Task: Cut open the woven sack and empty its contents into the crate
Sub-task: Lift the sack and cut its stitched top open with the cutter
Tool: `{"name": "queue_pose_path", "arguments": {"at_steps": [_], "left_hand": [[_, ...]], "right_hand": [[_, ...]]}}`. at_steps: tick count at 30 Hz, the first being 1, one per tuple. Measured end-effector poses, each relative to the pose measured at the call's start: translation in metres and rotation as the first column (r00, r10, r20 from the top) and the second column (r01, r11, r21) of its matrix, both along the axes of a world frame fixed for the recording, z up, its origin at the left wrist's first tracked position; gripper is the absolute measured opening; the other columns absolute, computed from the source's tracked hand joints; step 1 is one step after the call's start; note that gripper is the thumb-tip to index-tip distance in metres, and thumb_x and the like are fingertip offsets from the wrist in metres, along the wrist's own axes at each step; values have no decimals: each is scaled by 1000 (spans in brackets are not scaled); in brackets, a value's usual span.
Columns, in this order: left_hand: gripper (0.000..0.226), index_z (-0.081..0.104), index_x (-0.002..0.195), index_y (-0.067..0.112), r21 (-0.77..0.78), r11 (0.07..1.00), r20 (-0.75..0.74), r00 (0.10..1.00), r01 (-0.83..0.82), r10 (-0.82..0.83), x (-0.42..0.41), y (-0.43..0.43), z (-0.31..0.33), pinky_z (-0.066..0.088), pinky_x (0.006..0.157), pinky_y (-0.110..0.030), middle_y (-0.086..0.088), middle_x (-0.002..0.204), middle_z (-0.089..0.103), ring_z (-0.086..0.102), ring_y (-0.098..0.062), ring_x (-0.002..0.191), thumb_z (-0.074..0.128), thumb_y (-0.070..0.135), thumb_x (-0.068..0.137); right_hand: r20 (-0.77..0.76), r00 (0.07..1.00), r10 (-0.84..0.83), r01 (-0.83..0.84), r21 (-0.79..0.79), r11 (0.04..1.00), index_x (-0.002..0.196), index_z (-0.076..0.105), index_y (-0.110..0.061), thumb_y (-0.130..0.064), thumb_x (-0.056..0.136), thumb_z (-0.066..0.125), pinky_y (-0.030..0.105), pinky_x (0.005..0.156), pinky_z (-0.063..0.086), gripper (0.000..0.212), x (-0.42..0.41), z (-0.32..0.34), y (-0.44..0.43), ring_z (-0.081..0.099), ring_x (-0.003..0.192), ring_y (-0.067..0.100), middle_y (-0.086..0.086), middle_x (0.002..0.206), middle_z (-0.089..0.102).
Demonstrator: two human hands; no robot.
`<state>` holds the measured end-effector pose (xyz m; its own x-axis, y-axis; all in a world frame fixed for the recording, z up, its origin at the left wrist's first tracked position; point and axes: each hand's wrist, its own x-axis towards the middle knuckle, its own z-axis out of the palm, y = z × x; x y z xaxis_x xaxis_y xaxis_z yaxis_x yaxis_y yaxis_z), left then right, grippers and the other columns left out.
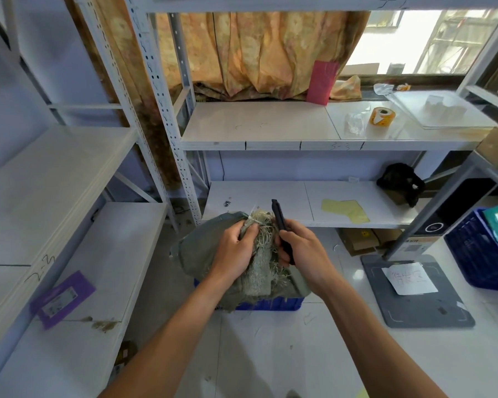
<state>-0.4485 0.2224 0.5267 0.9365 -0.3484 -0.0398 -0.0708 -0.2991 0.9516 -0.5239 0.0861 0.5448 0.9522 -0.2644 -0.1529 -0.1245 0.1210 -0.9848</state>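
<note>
A grey-green woven sack (pixel 202 254) sits on a blue crate (pixel 270 304) on the floor, covering most of it. The sack's top is bunched, with frayed pale fibres (pixel 263 228) sticking out. My left hand (pixel 236 248) grips the bunched neck from the left. My right hand (pixel 302 251) holds a black utility knife (pixel 281 222) upright, right beside the frayed neck. The knife's tip points up and away from me. The sack's contents are hidden.
White metal shelving stands on the left, ahead and on the right. A grey floor scale (pixel 414 291) with a paper note lies to the right, and a second blue crate (pixel 483 254) beyond it. A purple card (pixel 62 298) lies on the left shelf. Cardboard boxes (pixel 362 239) sit under the front shelf.
</note>
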Motion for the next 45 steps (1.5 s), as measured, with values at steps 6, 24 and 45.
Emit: {"name": "queue_pose_path", "arguments": {"at_steps": [6, 24, 45], "left_hand": [[38, 65, 89, 1, -28, 1000, 33, 999, 7, -6, -1, 3, 11, 48, 64, -46, -24, 83, 66, 58, -20, 68, 54, 35, 102], [44, 61, 86, -1, -40, 999, 35, 999, 10, -9, -7, 2, 14, 37, 61, -37, -18, 68, 54, 47, -18, 62, 53, 38, 102], [24, 74, 103, 24, -124, 992, -46, 999, -12, 7, -18, -9, 1, 49, 69, -25, 8, 87, 73, 66, -1, 80, 51, 28, 103]], "right_hand": [[139, 982, 130, -117, -101, 988, 124, 57, -10, -7, 105, 42, 35, 49, 51, 24, -12, 14, 3, 50, 47, 20, 2, 77, 54], [153, 986, -71, 118, -325, 938, 109, 58, -28, -12, 100, 52, 35, 46, 40, 19, -17, 8, 7, 47, 50, 16, 3, 76, 63], [17, 983, -180, 85, -922, 378, 105, 50, -24, -46, 103, 39, 36, 63, 46, 25, -15, 20, 27, 64, 80, 21, -4, 95, 69]]}}
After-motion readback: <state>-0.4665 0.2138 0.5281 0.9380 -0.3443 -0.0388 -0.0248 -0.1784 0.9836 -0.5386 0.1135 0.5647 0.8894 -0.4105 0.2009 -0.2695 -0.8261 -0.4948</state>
